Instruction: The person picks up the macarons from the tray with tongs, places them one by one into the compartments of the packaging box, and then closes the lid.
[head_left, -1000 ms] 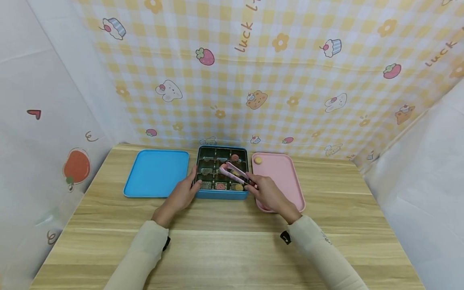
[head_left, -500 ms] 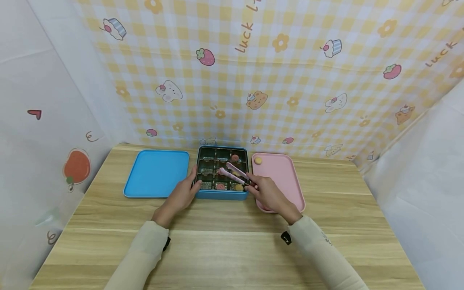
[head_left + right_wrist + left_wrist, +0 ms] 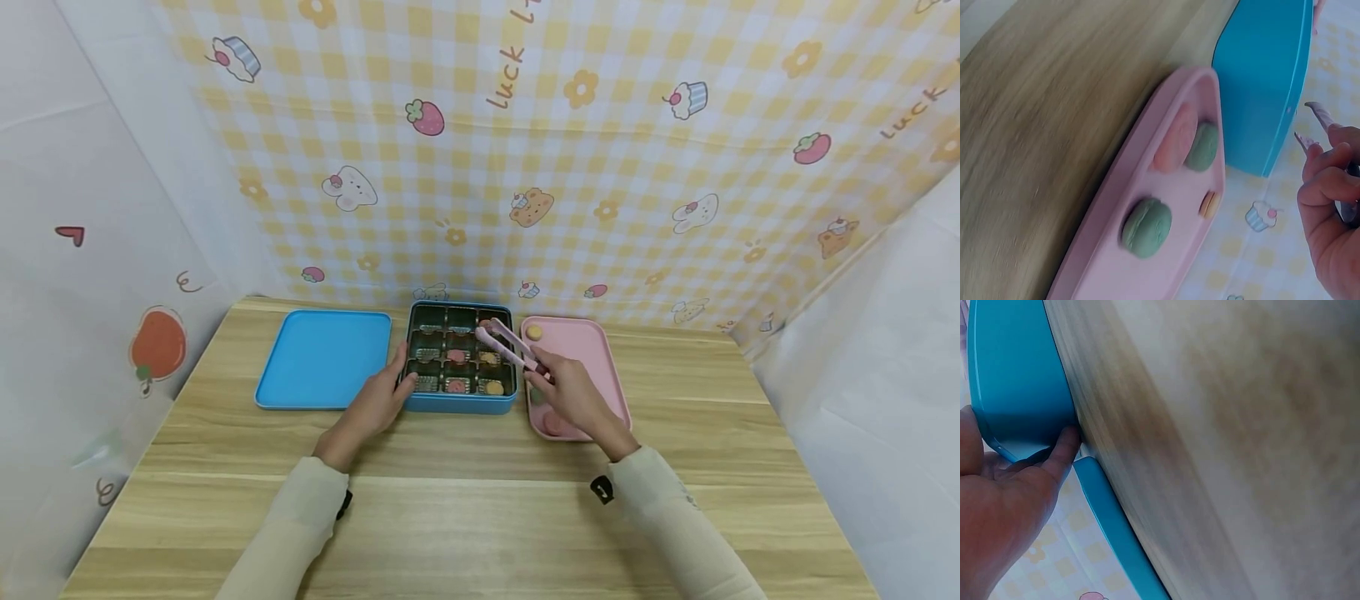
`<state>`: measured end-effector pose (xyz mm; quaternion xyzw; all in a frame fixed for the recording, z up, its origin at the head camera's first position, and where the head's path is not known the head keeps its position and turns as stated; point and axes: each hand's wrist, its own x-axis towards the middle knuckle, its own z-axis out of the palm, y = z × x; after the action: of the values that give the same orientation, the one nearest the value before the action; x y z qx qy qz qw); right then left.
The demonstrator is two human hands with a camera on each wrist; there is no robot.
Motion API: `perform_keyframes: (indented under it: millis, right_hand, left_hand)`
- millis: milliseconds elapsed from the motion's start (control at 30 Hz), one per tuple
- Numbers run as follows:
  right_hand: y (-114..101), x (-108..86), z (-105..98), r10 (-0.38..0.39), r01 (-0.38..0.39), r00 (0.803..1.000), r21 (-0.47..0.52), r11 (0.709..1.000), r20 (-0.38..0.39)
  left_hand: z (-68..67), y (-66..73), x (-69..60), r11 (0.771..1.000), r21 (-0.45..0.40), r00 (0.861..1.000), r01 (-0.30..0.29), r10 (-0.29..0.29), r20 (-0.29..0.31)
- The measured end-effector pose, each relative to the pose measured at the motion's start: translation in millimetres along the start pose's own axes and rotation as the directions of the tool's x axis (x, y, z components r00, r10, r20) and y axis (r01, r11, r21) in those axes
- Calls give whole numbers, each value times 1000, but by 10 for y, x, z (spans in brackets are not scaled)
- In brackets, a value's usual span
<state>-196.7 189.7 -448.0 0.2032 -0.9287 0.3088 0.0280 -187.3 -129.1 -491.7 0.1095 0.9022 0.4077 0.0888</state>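
Here's the right hand (image 3: 573,396), fingers curled round pink tongs (image 3: 501,349), parted tips over the box's (image 3: 459,404) far right; the left hand (image 3: 375,402), fingers extended, rests against its left side. Pink macarons (image 3: 457,387) and yellow ones (image 3: 492,387) sit inside; pink tray (image 3: 579,350) right, blue tray (image 3: 322,358) left.
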Motion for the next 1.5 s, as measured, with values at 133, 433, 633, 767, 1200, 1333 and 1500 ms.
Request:
perform_keyframes:
  millis: [133,433,633,767,1200,1333,1500]
  right_hand:
    - [84,0,-56,14,-15,999,-13,1000,-30]
    - [330,14,-127,36,-45,993,-80,996,-113]
    - [476,7,-118,75,-85,990,-79,993,-117]
    - [524,1,-109,104,-114,989,-94,989,-110]
    - [567,-8,-75,148,-158,986,-139,978,-82]
    - [570,-8,-71,137,-149,987,-160,976,-82]
    - [574,-2,-63,150,-161,986,-194,968,-70]
  left_hand:
    - [-5,1,-2,1000,-2,1000,1,-1,1]
    - [1,-1,-3,1000,0,1000,-10,10,-7]
    - [1,4,-10,1000,-5,1000,-3,3,0]
    - [2,7,-11,1000,-8,1000,0,0,3]
    - [2,-7,-7,1000,-8,1000,1,-1,0]
    - [10,-15,1,1000,4,1000,-5,5,-8]
    - [14,-17,1,1000,1,1000,-7,7,-11]
